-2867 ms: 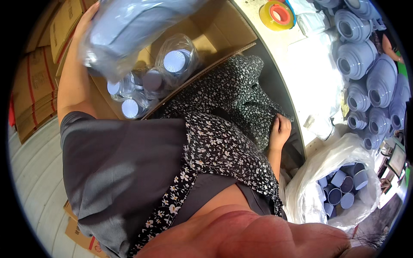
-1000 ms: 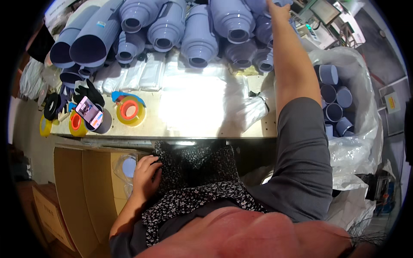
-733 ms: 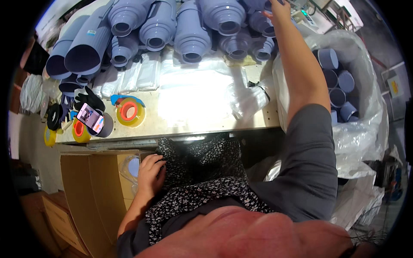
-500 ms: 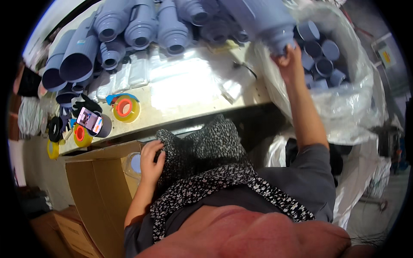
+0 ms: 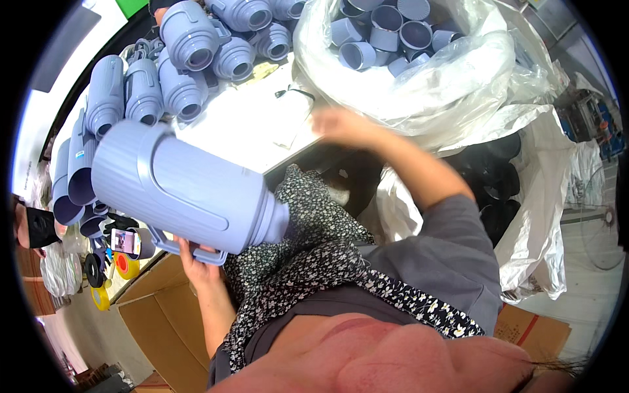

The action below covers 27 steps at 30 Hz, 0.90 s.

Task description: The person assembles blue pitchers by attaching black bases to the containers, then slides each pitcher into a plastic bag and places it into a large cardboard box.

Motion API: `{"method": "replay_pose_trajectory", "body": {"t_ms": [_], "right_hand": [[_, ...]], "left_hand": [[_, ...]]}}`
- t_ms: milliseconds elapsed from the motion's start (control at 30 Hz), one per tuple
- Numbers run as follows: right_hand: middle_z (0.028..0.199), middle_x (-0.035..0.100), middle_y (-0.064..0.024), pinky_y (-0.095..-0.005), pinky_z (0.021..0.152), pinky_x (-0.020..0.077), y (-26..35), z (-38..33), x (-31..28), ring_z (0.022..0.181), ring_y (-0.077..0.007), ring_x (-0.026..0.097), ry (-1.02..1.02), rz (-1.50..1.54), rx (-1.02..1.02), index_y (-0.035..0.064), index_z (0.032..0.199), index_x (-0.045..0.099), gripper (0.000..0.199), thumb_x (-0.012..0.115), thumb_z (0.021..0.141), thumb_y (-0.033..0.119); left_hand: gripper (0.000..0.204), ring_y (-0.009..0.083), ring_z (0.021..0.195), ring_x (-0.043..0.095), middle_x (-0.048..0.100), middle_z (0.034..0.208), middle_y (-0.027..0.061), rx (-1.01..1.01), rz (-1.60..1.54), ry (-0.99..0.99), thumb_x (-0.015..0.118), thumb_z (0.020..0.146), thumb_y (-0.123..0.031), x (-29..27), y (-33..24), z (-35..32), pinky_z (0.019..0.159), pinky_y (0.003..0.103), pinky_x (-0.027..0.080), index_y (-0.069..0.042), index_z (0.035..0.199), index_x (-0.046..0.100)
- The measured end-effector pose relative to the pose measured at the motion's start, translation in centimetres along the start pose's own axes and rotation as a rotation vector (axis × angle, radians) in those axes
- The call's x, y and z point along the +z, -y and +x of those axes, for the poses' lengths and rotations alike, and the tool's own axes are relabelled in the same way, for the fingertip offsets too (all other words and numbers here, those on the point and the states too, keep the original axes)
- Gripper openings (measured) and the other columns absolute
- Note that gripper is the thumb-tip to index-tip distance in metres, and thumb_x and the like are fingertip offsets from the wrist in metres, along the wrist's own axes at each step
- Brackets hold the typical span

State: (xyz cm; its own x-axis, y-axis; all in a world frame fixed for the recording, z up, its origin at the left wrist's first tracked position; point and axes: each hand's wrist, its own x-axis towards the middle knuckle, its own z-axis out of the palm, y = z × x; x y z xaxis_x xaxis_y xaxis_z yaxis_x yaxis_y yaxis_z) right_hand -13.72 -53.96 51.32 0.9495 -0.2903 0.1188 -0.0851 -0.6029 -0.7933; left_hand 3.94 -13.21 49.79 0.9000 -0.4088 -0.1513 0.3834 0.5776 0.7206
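A large blue-grey thermos flask [image 5: 190, 183] lies tilted across the front of me, its narrow stepped neck pointing right toward my apron. My left hand [image 5: 202, 270] is closed round the handle on its near side. My right hand [image 5: 341, 126], smeared by motion, is over the front edge of the worktable [image 5: 226, 134], apart from the flask; its fingers cannot be made out. Several similar flasks [image 5: 180, 88] lie and lean in rows along the back and left of the table.
A clear plastic bag [image 5: 419, 111] of blue-grey cups [image 5: 386, 39] stands at the back right. Below it, a white sack [image 5: 534, 252] holds black parts [image 5: 501, 183]. An open cardboard box [image 5: 167, 327], yellow tape [image 5: 126, 265] and a phone [image 5: 124, 242] are at left. Another person's black mask [image 5: 40, 227] shows at the far left.
The flask has come from the upper right to the front left, and my left hand now grips its handle. My right hand has let go and moved left. The view has shifted rightward.
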Motion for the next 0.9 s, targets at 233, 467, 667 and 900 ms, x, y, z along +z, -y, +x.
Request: {"method": "replay_pose_trajectory", "body": {"t_ms": [233,467,667,900], "right_hand": [[0.088,0.065,-0.0116,-0.0419,0.074,0.0467,-11.6,-1.1,-23.2,0.089,-0.0283,0.061,-0.061,-1.215,0.384,0.0091,0.090,0.063,0.026,0.055,0.085,0.034],[0.068,0.060,-0.0145,-0.0430,0.060,0.0463,-10.1,-18.7,-14.6,0.068,-0.0323,0.060,-0.445,-1.057,0.419,0.0079,0.083,0.059,0.021,0.060,0.081,0.029],[0.074,0.060,-0.0133,-0.0431,0.063,0.0466,-10.6,-20.7,-10.6,0.073,-0.0327,0.060,-0.714,-1.054,0.146,0.0083,0.081,0.057,0.020,0.062,0.077,0.027],[0.084,0.063,-0.0163,-0.0470,0.070,0.0458,-14.2,-13.0,-21.0,0.082,-0.0366,0.060,-0.668,-0.935,0.563,0.0091,0.089,0.060,0.025,0.053,0.086,0.033]], "left_hand": [[0.045,0.0246,0.118,0.046,0.050,0.126,0.0062,-0.050,0.276,0.021,0.051,0.092,-0.026,-2.0,1.7,-1.6,0.093,0.045,0.043,-0.017,0.134,0.037],[0.046,0.0233,0.120,0.044,0.047,0.130,0.0087,-0.154,0.281,-0.043,0.052,0.092,-0.022,-1.2,3.7,-1.6,0.094,0.045,0.042,-0.015,0.133,0.034],[0.053,0.0244,0.122,0.042,0.043,0.134,0.0105,-0.161,0.353,-0.027,0.054,0.091,-0.024,-0.6,4.3,-2.5,0.096,0.047,0.039,-0.013,0.137,0.029],[0.053,0.0257,0.123,0.040,0.043,0.133,0.0112,-0.142,0.298,-0.043,0.053,0.091,-0.021,-0.1,4.5,-3.3,0.098,0.048,0.037,-0.012,0.137,0.029]]}}
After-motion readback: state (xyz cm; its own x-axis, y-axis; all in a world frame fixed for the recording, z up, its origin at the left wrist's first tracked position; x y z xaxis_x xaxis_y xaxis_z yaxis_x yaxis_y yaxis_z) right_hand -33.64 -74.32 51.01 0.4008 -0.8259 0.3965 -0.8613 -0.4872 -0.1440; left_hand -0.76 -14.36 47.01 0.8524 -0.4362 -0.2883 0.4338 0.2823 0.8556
